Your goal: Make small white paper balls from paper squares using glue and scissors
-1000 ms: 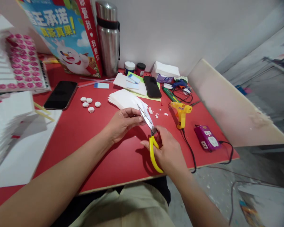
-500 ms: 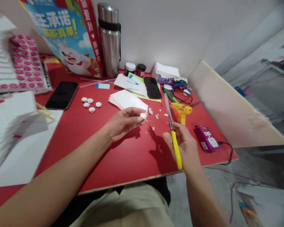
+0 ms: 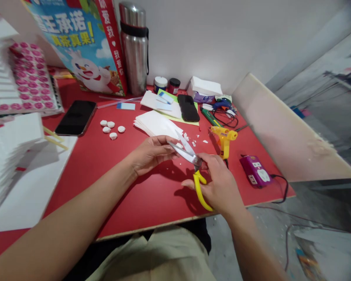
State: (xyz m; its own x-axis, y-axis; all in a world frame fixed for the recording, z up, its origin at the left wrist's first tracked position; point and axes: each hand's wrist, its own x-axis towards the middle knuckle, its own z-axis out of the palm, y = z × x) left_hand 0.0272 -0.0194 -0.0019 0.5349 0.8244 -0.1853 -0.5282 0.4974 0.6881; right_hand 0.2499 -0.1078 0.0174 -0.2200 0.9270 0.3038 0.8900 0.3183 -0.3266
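Over the middle of the red table, my left hand (image 3: 155, 153) pinches a small white piece (image 3: 179, 145), which the scissors partly cover. My right hand (image 3: 218, 179) grips yellow-handled scissors (image 3: 197, 163), their blades spread apart and pointing left at the white piece and my left fingertips. Whether the blades touch the piece I cannot tell. Behind my left hand lies a stack of white paper (image 3: 155, 123). White scraps (image 3: 194, 143) are scattered just beyond the blades. Several small white rounded pieces (image 3: 111, 125) sit on the table to the left.
A yellow glue gun (image 3: 224, 136) stands just beyond my right hand, with a purple power box (image 3: 256, 171) right of it. Phones (image 3: 76, 117), a steel flask (image 3: 135, 54) and a printed bag (image 3: 87, 50) are farther back. White layered board work (image 3: 14, 152) stands at left.
The scissors have swung from upright, with blades together, to pointing left with blades parted. My right hand has moved left toward my left hand, which stays nearly in place.
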